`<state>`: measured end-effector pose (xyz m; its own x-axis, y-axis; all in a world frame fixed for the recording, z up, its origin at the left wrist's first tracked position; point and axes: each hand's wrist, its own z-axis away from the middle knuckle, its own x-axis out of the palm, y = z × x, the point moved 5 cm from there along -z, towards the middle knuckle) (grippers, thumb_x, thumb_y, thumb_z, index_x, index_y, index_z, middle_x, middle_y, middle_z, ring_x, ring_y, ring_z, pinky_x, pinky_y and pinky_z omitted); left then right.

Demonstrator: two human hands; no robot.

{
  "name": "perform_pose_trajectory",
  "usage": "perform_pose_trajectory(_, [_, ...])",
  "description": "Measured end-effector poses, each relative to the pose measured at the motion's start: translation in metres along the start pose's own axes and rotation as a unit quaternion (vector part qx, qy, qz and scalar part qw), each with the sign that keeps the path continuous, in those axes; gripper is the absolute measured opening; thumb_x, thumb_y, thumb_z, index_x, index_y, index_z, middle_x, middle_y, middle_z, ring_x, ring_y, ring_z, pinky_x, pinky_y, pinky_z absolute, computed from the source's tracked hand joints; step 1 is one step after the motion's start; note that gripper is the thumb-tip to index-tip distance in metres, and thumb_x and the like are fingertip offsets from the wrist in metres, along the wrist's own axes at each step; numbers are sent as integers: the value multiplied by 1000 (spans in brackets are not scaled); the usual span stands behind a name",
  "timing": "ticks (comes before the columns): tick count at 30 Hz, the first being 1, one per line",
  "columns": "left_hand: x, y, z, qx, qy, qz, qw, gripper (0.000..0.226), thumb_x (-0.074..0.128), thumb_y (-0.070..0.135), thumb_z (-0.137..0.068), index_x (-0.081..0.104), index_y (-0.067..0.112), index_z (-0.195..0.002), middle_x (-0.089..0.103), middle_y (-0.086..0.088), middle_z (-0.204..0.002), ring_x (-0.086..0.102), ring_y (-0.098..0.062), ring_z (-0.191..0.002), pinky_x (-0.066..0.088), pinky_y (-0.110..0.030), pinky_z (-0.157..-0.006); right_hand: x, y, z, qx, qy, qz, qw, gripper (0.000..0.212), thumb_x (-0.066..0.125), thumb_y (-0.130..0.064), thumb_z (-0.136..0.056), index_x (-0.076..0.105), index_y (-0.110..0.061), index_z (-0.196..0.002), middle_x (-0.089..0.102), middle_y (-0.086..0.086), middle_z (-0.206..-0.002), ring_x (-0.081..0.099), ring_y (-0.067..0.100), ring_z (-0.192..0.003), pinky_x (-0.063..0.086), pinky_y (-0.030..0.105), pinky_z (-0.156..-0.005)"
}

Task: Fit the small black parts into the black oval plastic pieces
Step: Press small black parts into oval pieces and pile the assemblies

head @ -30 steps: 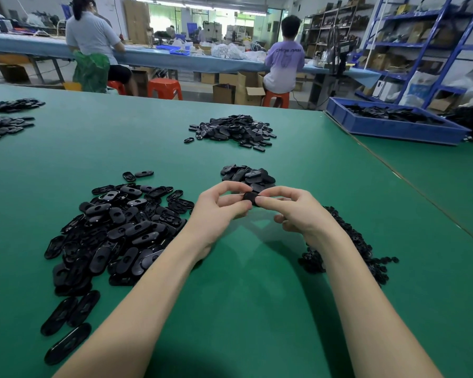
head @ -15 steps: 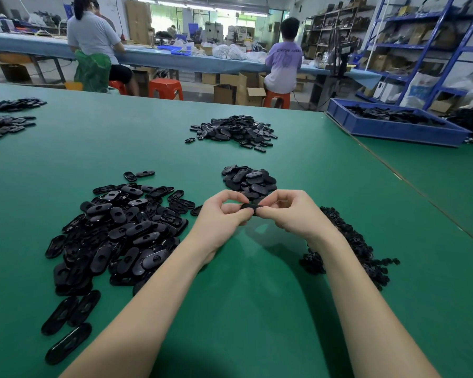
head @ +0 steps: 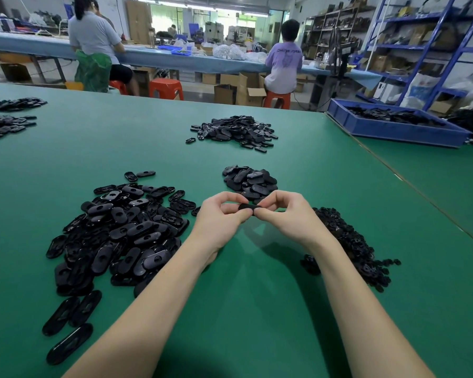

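A black oval plastic piece [head: 247, 207] is held above the green table [head: 257, 309] between both hands. My left hand [head: 221, 216] pinches its left end with thumb and curled fingers. My right hand [head: 284, 215] pinches its right end the same way. Whether a small part sits in the piece is hidden by my fingers. A large heap of oval pieces [head: 120, 236] lies to the left. A heap of small black parts [head: 350, 246] lies to the right, under my right forearm. Just beyond my hands is a small pile of oval pieces [head: 250, 180].
Another pile of black pieces [head: 235, 130] lies farther back at the centre, and two more piles [head: 6, 124] at the far left. A blue bin [head: 393, 129] of black parts stands at the right rear. Two people sit at a far bench.
Both hands have stayed together on the piece and sunk slightly toward me. The fingers have curled tighter around its ends.
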<state>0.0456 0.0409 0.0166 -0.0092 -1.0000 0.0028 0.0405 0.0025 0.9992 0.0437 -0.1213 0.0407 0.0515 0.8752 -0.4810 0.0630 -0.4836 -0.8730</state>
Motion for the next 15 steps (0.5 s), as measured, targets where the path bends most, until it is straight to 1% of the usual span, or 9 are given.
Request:
perform_pose_trajectory(3, [-2, -1, -3, 4, 21, 1, 1000, 16, 78, 10, -83, 70, 23, -87, 74, 11, -71, 63, -6, -67, 47, -20, -69, 4, -2, -1, -5, 16, -6, 1000, 11, 76, -20, -88, 65, -17, -86, 58, -9, -74, 48, -5, -50, 37, 8, -52])
perform_pose_trajectory(5, [-2, -1, -3, 13, 32, -2, 999, 16, 78, 10, -83, 70, 23, -86, 73, 8, -72, 63, -7, -68, 47, -20, -70, 7, -4, -1, -13, 24, -2, 1000, 13, 75, -18, -87, 63, -18, -83, 58, -8, -73, 47, -6, -48, 35, 8, -50])
perform_pose_trajectory(7, [-1, -1, -3, 31, 37, -13, 999, 16, 77, 9, -84, 69, 23, -87, 72, 3, -75, 62, -9, -68, 47, -20, -69, 9, -5, 0, -22, 35, 8, 999, 14, 75, -18, -86, 62, -19, -81, 57, -9, -72, 47, -5, -49, 36, 8, -51])
perform_pose_trajectory(8, [-2, 0, -2, 43, 33, -15, 998, 15, 77, 9, -84, 69, 22, -88, 71, 4, -74, 63, -9, -67, 48, -19, -68, 9, -4, 0, -20, 35, 2, 999, 14, 76, -19, -86, 63, -19, -81, 58, -10, -72, 47, -4, -50, 37, 9, -52])
perform_pose_trajectory(10, [-5, 5, -3, 70, 10, -22, 997, 16, 76, 9, -85, 70, 22, -91, 74, 5, -77, 67, -9, -70, 51, -18, -70, 7, -2, 0, -1, 16, -48, 999, 11, 77, -20, -88, 66, -20, -84, 58, -12, -70, 47, 0, -52, 39, 14, -55])
perform_pose_trajectory(12, [-9, 12, -3, 100, -21, -66, 993, 19, 77, 9, -84, 71, 24, -94, 78, 3, -85, 73, -8, -79, 55, -16, -76, 3, 1, -1, 22, 0, -122, 992, 9, 76, -16, -89, 67, -19, -88, 58, -14, -64, 46, 6, -52, 38, 16, -50])
perform_pose_trajectory(13, [-9, 15, -2, 114, -30, -100, 988, 21, 77, 9, -84, 72, 26, -95, 78, 5, -86, 74, -7, -80, 54, -14, -77, 0, 2, -2, 31, -1, -148, 988, 9, 75, -15, -90, 68, -18, -90, 58, -14, -62, 45, 8, -50, 36, 16, -47])
perform_pose_trajectory(15, [-10, 17, -1, 139, -22, -161, 977, 22, 79, 10, -82, 73, 27, -93, 76, 9, -85, 72, -2, -77, 50, -8, -75, -4, 4, -2, 47, -11, -154, 987, 7, 75, -16, -90, 69, -17, -92, 61, -11, -64, 44, 9, -49, 35, 16, -46])
